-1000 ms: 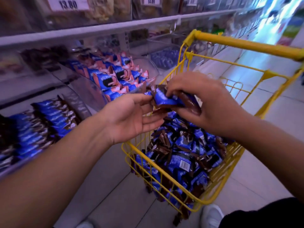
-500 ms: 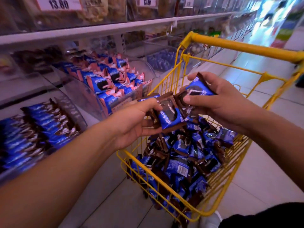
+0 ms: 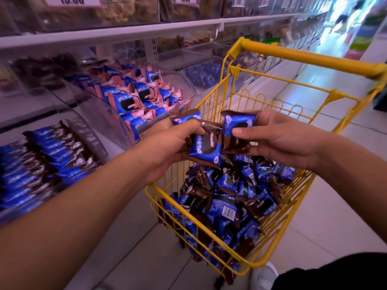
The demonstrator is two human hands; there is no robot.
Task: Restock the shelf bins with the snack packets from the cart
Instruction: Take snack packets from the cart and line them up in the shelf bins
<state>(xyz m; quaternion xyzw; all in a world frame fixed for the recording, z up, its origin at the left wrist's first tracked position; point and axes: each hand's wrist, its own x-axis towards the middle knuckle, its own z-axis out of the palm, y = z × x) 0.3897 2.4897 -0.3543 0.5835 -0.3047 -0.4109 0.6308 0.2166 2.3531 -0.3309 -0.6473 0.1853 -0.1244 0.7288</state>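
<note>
Mid-frame above the yellow cart (image 3: 310,59), the left hand (image 3: 167,147) clasps a small stack of snack packets (image 3: 206,146) while the right hand (image 3: 280,139) pinches another packet (image 3: 237,127), probably gathering a bundle for the blue-packet bin (image 3: 92,132) at lower left.

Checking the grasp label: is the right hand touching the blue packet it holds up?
Touching. The head view shows the right hand pinching the blue packet, thumb pressed on its front face, above the yellow cart.

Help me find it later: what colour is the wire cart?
Yellow wire cart, clearest in the head view.
</note>
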